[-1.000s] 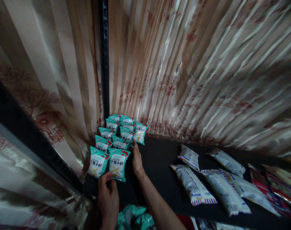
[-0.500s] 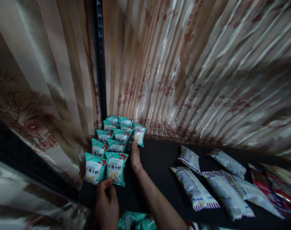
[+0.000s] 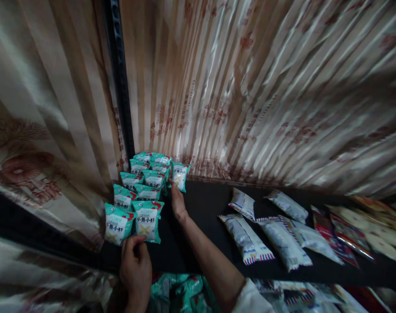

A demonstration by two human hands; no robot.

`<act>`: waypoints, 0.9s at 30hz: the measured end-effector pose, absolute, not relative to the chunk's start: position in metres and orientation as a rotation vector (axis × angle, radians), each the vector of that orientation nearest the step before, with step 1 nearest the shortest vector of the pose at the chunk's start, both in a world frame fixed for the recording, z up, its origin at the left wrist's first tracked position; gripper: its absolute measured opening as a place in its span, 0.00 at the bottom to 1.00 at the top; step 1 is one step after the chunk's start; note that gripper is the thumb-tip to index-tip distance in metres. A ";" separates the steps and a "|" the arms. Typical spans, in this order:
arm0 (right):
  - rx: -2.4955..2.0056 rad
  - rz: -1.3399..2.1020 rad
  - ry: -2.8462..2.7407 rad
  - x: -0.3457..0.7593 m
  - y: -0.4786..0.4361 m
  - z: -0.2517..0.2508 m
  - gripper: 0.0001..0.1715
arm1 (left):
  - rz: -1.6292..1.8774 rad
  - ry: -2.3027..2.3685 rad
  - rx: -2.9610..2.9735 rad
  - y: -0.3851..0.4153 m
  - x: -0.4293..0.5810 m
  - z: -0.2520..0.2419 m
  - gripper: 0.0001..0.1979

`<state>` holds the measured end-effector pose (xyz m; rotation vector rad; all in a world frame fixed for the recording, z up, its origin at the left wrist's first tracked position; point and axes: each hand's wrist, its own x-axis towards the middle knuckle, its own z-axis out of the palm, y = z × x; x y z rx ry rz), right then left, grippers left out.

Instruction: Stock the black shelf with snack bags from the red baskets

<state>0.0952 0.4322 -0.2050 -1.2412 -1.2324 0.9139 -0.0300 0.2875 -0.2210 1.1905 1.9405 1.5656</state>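
Small teal-and-white snack bags stand in two columns on a dark shelf [image 3: 204, 208], in the corner at left. My left hand [image 3: 135, 267] is curled just in front of the nearest bags, its fingertips at the lower edge of the front right snack bag [image 3: 147, 219]. Beside it stands the front left snack bag [image 3: 117, 224]. My right hand [image 3: 178, 202] reaches along the right side of the columns, its fingers at the lower left of a separate upright snack bag [image 3: 180, 174] near the back. Part of its grip is hidden.
White snack packets with striped ends [image 3: 245, 239] lie flat on the right part of the shelf. Red packets [image 3: 328, 234] lie farther right. Below the front edge are more teal bags [image 3: 188, 291]. A metal post [image 3: 118, 65] and pleated curtain [image 3: 217, 87] bound the corner.
The view has shifted, so the shelf and bags appear farther left and slightly higher. Both hands keep about the same places beside the snack bags.
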 end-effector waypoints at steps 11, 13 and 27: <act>-1.480 0.708 -1.231 0.195 0.329 -0.193 0.27 | 1.503 1.608 1.818 0.270 0.032 -0.214 0.11; -1.490 0.603 -1.262 0.219 0.306 -0.190 0.26 | 1.440 1.548 1.837 0.262 0.042 -0.216 0.12; -1.612 0.415 -1.692 0.284 0.184 -0.162 0.19 | 0.855 1.275 1.750 0.179 0.083 -0.223 0.12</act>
